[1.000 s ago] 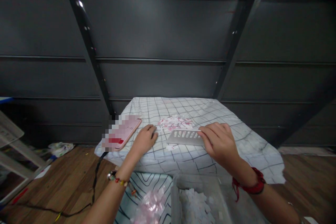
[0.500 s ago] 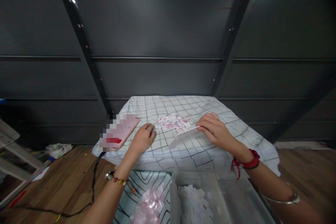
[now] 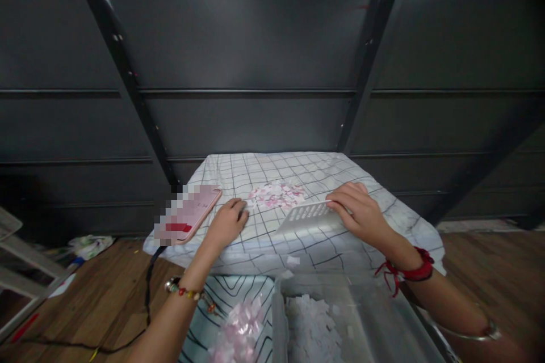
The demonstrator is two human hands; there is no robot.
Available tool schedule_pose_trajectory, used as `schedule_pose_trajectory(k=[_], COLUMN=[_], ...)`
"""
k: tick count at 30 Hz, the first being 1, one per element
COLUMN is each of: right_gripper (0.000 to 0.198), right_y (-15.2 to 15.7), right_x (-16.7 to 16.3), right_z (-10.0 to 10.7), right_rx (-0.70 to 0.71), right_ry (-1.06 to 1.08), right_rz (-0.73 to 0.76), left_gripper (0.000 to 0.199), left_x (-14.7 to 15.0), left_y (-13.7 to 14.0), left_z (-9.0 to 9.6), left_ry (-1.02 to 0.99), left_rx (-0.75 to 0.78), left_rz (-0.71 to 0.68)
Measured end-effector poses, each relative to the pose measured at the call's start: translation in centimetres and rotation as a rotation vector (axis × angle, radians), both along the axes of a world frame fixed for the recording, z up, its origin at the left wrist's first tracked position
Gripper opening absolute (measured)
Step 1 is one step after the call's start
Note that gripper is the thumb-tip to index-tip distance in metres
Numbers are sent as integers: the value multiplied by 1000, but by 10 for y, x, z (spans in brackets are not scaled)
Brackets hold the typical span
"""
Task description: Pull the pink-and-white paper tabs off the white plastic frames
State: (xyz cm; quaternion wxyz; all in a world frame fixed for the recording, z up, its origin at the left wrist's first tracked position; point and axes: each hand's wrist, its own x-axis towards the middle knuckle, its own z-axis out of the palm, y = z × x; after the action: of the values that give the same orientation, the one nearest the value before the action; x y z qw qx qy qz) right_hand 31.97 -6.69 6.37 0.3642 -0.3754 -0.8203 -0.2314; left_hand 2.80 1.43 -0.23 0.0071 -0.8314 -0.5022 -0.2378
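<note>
My right hand (image 3: 356, 212) pinches the right edge of a thin white board with rows of holes (image 3: 307, 215), tilted above the cloth-covered table. My left hand (image 3: 227, 221) rests on the cloth with bent fingers slightly apart, and no object shows in it. Between the hands and a little farther back lies a pile of small pink and white pieces (image 3: 276, 195). Under the board's near side, a small white piece (image 3: 293, 261) shows at the table's front edge, above a clear plastic bin (image 3: 279, 317) with many small white pieces (image 3: 315, 329) inside.
A pink-framed phone (image 3: 196, 221), partly blurred out, lies left of my left hand, with a black cable (image 3: 149, 283) running to the floor. A patterned tray (image 3: 204, 300) with shiny pink wrapped material (image 3: 240, 326) stands beside the bin. A dark panelled wall (image 3: 251, 39) rises behind the table.
The board has turned so that its holes show more clearly, and my right hand sits slightly farther right. Small white pieces now appear between the board and the bin. The view has shifted a little.
</note>
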Motion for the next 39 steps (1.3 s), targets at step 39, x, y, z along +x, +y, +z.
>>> schedule_pose_trajectory(k=[39], right_gripper=[18], right_y=[90], right_x=[-1], right_z=[-52], right_rx=[207], right_ry=[507], right_rz=[-315], left_gripper=[33], left_x=[0], left_y=[-3], left_z=[5], left_ry=[-12], left_rx=[-37], left_rz=[16])
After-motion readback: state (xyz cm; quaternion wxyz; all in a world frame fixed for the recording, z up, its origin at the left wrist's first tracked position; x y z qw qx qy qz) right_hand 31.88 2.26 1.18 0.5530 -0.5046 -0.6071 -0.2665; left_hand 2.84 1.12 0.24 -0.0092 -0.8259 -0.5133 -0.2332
